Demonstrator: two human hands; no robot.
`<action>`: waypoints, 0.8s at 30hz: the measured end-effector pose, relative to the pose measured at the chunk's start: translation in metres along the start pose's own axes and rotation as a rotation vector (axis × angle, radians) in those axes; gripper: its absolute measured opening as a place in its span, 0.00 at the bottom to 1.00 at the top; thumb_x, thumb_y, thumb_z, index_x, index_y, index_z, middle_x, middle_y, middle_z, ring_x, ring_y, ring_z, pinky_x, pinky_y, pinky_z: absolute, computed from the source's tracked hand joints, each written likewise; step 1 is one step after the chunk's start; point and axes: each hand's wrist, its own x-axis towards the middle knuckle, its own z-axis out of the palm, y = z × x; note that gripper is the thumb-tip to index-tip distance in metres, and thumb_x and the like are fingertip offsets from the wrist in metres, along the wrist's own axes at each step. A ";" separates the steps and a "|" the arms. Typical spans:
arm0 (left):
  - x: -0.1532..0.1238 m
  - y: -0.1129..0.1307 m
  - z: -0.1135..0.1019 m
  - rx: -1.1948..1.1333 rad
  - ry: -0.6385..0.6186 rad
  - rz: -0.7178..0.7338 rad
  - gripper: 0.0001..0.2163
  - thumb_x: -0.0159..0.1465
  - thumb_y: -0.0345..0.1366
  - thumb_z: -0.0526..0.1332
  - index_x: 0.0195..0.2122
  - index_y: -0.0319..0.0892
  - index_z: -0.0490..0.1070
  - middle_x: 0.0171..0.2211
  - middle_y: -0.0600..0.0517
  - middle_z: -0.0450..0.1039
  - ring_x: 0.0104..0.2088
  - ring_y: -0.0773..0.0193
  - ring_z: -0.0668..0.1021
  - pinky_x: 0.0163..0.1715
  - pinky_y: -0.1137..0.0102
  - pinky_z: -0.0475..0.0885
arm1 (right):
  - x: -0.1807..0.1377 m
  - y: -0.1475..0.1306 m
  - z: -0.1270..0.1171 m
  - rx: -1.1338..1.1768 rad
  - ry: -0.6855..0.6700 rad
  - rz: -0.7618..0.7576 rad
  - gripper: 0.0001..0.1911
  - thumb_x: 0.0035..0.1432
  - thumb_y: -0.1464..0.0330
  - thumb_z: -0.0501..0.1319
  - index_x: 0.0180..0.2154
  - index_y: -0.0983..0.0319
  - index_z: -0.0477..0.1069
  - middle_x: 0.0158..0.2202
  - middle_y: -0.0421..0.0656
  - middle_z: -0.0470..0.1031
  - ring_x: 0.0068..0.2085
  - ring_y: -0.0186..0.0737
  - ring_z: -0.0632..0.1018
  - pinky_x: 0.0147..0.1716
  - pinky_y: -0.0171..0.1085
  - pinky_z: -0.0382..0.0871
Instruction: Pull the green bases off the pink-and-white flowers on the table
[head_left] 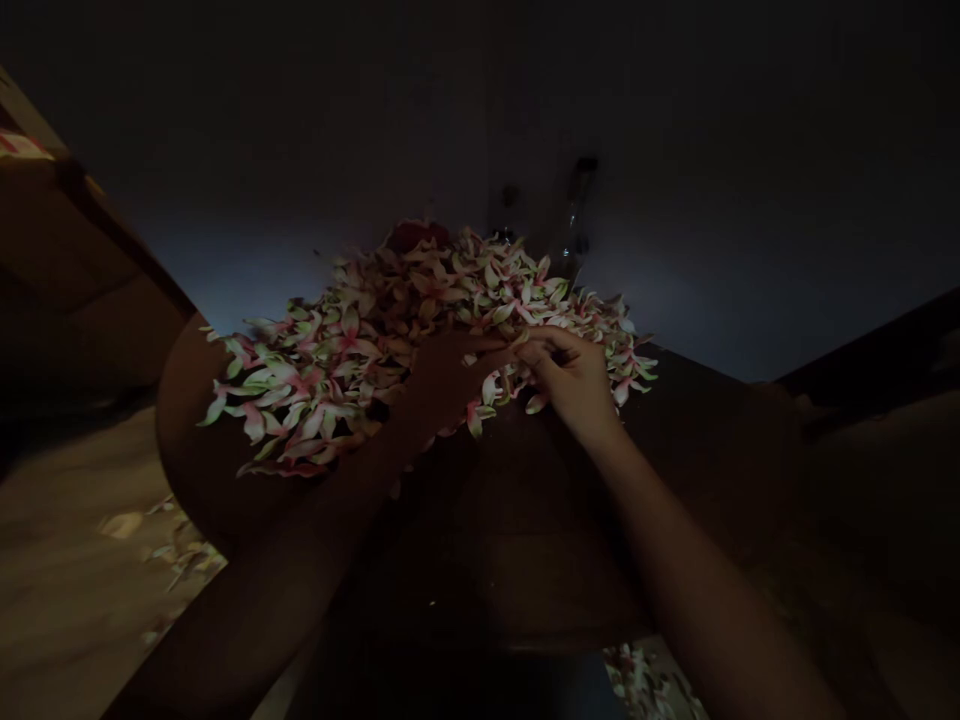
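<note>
A wide heap of pink, white and green flowers [322,385] covers the back of a dark round wooden table [510,560]. At the front of the heap my two hands meet, fingertips to fingertips. My left hand [446,375] is in deep shadow, its fingers drawn together and pointing right. From the other side, my right hand [577,385] pinches with thumb and forefinger, the other fingers curled. A small pale flower part [517,342] shows where the fingertips join, mostly covered by them. Loose blooms lie just below and beside both hands.
A clear glass bottle [574,235] stands behind the heap near the wall corner, and a dark red object [418,236] is half buried. Scattered flower bits [180,555] lie on the floor at left. More flowers [649,685] show below the table's front edge. Light is very dim.
</note>
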 end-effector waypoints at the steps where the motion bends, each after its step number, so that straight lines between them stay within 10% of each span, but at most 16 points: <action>1: 0.000 -0.001 0.000 -0.009 0.012 -0.013 0.10 0.62 0.45 0.63 0.39 0.50 0.82 0.39 0.55 0.82 0.40 0.60 0.82 0.42 0.67 0.76 | 0.000 -0.001 0.001 0.005 0.011 0.012 0.14 0.55 0.57 0.66 0.37 0.59 0.75 0.23 0.36 0.71 0.23 0.30 0.70 0.21 0.32 0.68; 24: 0.004 -0.002 0.003 -0.055 -0.028 -0.040 0.11 0.62 0.43 0.62 0.39 0.47 0.82 0.34 0.55 0.81 0.34 0.63 0.79 0.35 0.71 0.72 | 0.000 -0.004 0.007 0.060 0.084 0.003 0.14 0.52 0.61 0.68 0.39 0.58 0.71 0.25 0.36 0.73 0.23 0.32 0.72 0.20 0.33 0.68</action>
